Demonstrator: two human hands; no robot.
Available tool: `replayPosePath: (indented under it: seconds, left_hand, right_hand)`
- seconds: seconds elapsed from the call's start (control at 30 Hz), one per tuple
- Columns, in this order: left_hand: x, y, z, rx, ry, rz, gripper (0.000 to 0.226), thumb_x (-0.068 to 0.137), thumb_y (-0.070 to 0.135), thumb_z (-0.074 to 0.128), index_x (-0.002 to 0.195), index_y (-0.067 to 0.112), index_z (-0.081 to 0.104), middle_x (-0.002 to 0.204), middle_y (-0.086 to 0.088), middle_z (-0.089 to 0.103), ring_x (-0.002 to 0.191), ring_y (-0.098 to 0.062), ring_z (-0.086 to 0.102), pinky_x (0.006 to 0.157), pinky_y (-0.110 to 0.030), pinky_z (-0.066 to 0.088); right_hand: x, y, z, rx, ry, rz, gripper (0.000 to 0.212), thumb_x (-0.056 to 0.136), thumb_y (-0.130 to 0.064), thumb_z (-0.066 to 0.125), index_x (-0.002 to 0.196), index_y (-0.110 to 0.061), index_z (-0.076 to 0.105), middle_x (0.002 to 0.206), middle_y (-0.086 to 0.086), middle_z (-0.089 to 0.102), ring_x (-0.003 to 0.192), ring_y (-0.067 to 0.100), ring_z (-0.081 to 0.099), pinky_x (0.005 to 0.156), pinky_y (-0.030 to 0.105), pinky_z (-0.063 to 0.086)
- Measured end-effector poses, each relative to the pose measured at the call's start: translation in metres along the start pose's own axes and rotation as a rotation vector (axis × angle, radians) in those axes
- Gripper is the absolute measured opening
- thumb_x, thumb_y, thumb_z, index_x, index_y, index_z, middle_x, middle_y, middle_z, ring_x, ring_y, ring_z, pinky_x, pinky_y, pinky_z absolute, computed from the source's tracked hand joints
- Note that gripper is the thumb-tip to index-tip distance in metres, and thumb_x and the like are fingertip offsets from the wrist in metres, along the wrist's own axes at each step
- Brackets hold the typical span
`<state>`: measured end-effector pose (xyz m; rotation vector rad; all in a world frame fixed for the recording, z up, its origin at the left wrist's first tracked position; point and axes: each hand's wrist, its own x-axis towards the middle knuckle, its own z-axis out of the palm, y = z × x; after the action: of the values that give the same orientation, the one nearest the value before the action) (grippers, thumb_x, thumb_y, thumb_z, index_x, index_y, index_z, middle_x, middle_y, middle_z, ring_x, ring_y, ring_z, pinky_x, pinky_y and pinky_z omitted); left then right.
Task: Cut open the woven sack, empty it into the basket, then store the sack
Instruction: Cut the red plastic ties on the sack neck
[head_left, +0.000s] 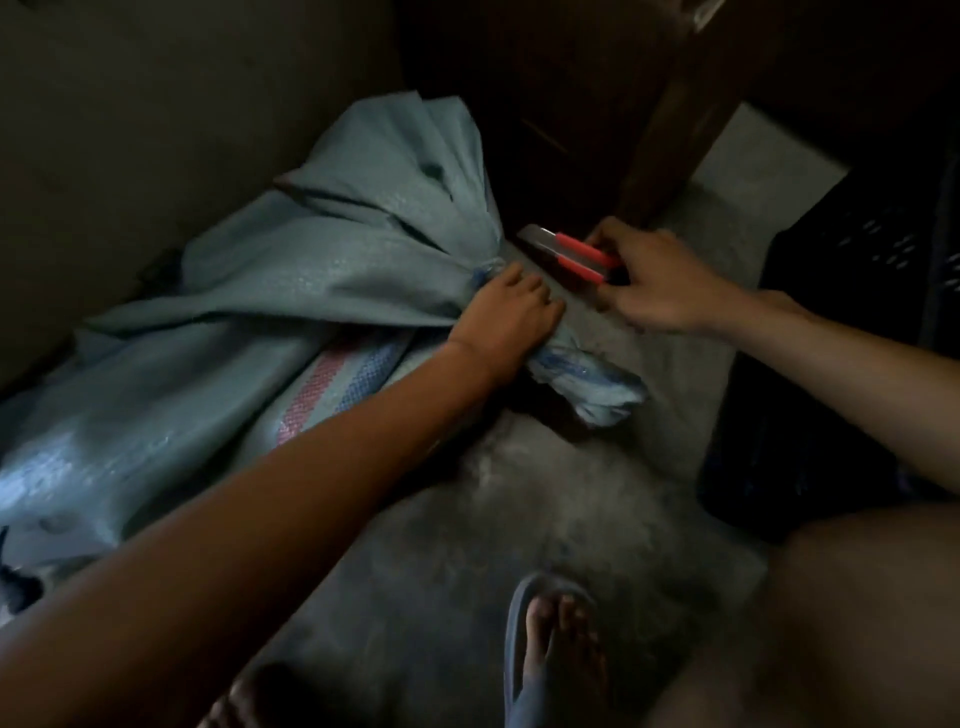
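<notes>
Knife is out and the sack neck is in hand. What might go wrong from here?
1. The left hand grips the tied neck of the woven sack, close to the red utility knife in the right hand; a slip might nick fingers.
2. Dim light makes the cut line hard to judge.

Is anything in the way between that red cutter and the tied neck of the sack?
Nothing visible. The right hand holds the red cutter beside the sack; only a bare gap separates its tip from the tied neck, which the left hand grips.
</notes>
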<state>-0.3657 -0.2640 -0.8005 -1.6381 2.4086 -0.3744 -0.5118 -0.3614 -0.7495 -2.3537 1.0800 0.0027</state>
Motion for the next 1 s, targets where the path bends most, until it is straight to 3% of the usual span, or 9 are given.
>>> replayPosePath:
  seconds: [0.03,0.17,0.33,0.43,0.53,0.63,0.73,0.9,1.0]
  left_hand:
    - [0.004,-0.01,-0.005,-0.046,-0.021,0.001,0.017,0.078,0.017,0.064,0.092,0.015,0.072,0.087,-0.006,0.076,0.087,-0.025,0.071,0.086,-0.03,0.049]
    - [-0.003,-0.038,-0.031,-0.239,-0.18,-0.225,0.058,0.075,0.053,0.077,0.122,0.021,0.063,0.122,-0.006,0.069,0.118,-0.027,0.062,0.103,-0.036,0.039]
    - [-0.044,-0.094,-0.101,-0.694,0.007,-0.775,0.073,0.06,0.064,0.085,0.113,0.017,0.072,0.112,-0.009,0.074,0.106,-0.03,0.069,0.083,-0.037,0.052]
    - [-0.074,-0.148,-0.137,-1.094,0.151,-1.095,0.082,0.054,0.064,0.09,0.111,0.008,0.071,0.102,-0.008,0.073,0.094,-0.027,0.071,0.077,-0.035,0.056]
    - [-0.113,-0.195,-0.161,-1.743,0.514,-1.122,0.09,0.054,0.049,0.095,0.124,0.0,0.068,0.1,-0.009,0.077,0.086,-0.022,0.072,0.075,-0.031,0.061]
    - [-0.158,-0.209,-0.187,-2.089,0.807,-1.034,0.047,0.089,0.046,0.072,0.112,0.005,0.074,0.088,-0.01,0.08,0.071,-0.019,0.078,0.06,-0.029,0.063]
    - [-0.195,-0.209,-0.194,-2.306,0.985,-0.859,0.066,0.093,0.057,0.06,0.133,0.004,0.064,0.105,-0.015,0.073,0.09,-0.027,0.073,0.084,-0.039,0.061]
    - [-0.229,-0.204,-0.176,-2.384,0.977,-0.875,0.055,0.095,0.056,0.052,0.111,0.008,0.073,0.101,-0.016,0.075,0.089,-0.03,0.073,0.084,-0.039,0.059]
    - [-0.24,-0.204,-0.173,-2.148,0.94,-1.05,0.049,0.096,0.054,0.054,0.109,0.012,0.076,0.103,-0.013,0.078,0.092,-0.027,0.075,0.082,-0.037,0.062]
  right_hand:
    - [0.005,-0.006,-0.01,-0.018,0.032,-0.043,0.034,0.084,-0.018,0.066,0.115,-0.015,0.051,0.092,0.014,0.066,0.07,0.026,0.063,0.064,0.035,0.053]
    - [0.006,-0.039,-0.05,-0.097,0.211,-0.199,0.037,0.082,-0.014,0.066,0.117,-0.012,0.054,0.096,0.015,0.067,0.085,0.031,0.064,0.073,0.038,0.052]
    - [-0.018,-0.114,-0.119,-0.017,0.36,-0.218,0.04,0.082,-0.013,0.067,0.12,-0.014,0.053,0.105,0.011,0.068,0.086,0.025,0.066,0.076,0.038,0.054]
    - [-0.018,-0.152,-0.151,0.029,0.408,-0.279,0.039,0.083,-0.013,0.069,0.117,-0.022,0.053,0.095,0.007,0.072,0.063,0.019,0.072,0.064,0.042,0.062]
    - [-0.014,-0.191,-0.16,0.214,0.486,-0.337,0.04,0.083,-0.007,0.07,0.118,-0.018,0.054,0.093,0.006,0.07,0.052,0.021,0.069,0.052,0.037,0.06]
    - [-0.014,-0.231,-0.151,0.466,0.476,-0.346,0.034,0.087,-0.008,0.067,0.115,-0.021,0.054,0.094,0.007,0.069,0.056,0.022,0.065,0.052,0.035,0.055]
    - [-0.017,-0.263,-0.131,0.553,0.462,-0.399,0.017,0.096,-0.024,0.059,0.112,-0.029,0.055,0.089,0.002,0.068,0.077,0.022,0.068,0.067,0.043,0.058]
    - [-0.032,-0.293,-0.073,0.667,0.49,-0.48,0.018,0.104,-0.031,0.042,0.111,-0.033,0.058,0.081,-0.001,0.068,0.077,0.024,0.066,0.071,0.051,0.055]
    - [-0.046,-0.296,-0.045,0.57,0.554,-0.592,0.017,0.103,-0.028,0.041,0.111,-0.035,0.055,0.077,-0.004,0.063,0.067,0.011,0.061,0.053,0.022,0.051]
